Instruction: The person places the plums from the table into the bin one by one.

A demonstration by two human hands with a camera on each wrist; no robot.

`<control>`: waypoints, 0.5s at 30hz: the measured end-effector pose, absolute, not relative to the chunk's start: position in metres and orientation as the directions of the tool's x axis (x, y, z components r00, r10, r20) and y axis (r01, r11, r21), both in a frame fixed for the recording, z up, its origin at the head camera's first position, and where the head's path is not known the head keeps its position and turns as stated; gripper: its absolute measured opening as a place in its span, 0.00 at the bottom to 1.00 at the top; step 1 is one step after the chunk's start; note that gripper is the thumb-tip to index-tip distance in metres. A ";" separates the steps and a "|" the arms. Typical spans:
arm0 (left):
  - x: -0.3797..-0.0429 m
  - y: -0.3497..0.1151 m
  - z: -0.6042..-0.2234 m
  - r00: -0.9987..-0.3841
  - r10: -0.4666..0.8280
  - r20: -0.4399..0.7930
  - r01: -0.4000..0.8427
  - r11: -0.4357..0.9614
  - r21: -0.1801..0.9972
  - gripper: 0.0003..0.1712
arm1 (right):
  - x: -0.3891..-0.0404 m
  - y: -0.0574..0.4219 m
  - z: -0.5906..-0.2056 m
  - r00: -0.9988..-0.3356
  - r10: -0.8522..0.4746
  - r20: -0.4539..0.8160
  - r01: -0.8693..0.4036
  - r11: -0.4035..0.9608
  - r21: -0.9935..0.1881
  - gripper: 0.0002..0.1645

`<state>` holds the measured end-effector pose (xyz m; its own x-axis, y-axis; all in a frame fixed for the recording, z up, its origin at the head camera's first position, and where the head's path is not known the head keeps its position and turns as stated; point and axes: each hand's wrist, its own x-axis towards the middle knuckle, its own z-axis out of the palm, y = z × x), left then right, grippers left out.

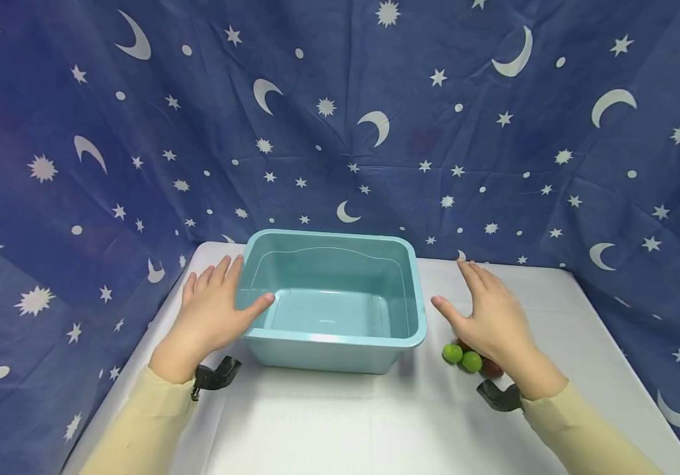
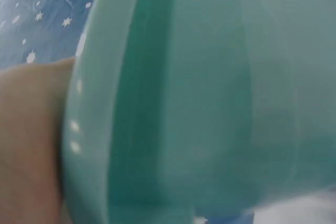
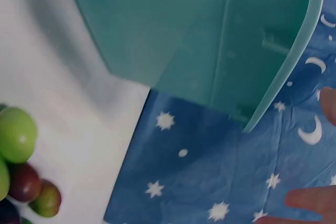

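Observation:
A light blue-green plastic basin (image 1: 333, 353) sits on the white-covered table, its hollow bare of contents. At its left side is my left hand (image 1: 212, 310), fingers straight and thumb spread out over the rim; in the left wrist view, the basin's rim (image 2: 89, 129) runs right beside the hand. My right hand (image 1: 494, 316) hovers to the right of the basin, thumb apart from straight fingers, holding nothing. Below it lie small green fruits (image 1: 471, 361) and dark red fruits (image 1: 491, 369), partly hidden by the hand. The right wrist view shows green fruit (image 3: 18, 135) and red fruit (image 3: 24, 182) close together.
A blue cloth (image 1: 316, 132) printed with white moons and stars hangs behind and along both sides. The white table (image 1: 316, 422) reaches forward under both arms. Black wrist mounts (image 1: 216, 373) are strapped at both cuffs.

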<state>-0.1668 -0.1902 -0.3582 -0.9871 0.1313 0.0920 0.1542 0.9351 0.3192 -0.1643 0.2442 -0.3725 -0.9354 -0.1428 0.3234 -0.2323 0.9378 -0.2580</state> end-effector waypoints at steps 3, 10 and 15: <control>-0.168 -0.197 -0.362 -0.987 0.141 0.082 0.162 0.911 0.379 0.59 | -0.164 0.257 -0.376 -0.927 -0.121 0.355 -0.225 0.936 -0.270 0.53; -0.167 -0.210 -0.374 -0.984 0.163 0.072 0.177 0.847 0.502 0.49 | -0.163 0.281 -0.388 -0.931 -0.052 0.362 -0.161 0.946 -0.280 0.50; -0.169 -0.218 -0.383 -0.976 0.180 0.123 0.218 0.778 0.589 0.37 | -0.161 0.289 -0.396 -0.942 -0.031 0.334 -0.139 0.943 -0.303 0.50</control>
<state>-0.1692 -0.2185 -0.3833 -0.9759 0.1802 0.1229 0.2179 0.7782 0.5891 -0.1606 0.2894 -0.3958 -0.9420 -0.0312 0.3342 -0.1389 0.9427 -0.3034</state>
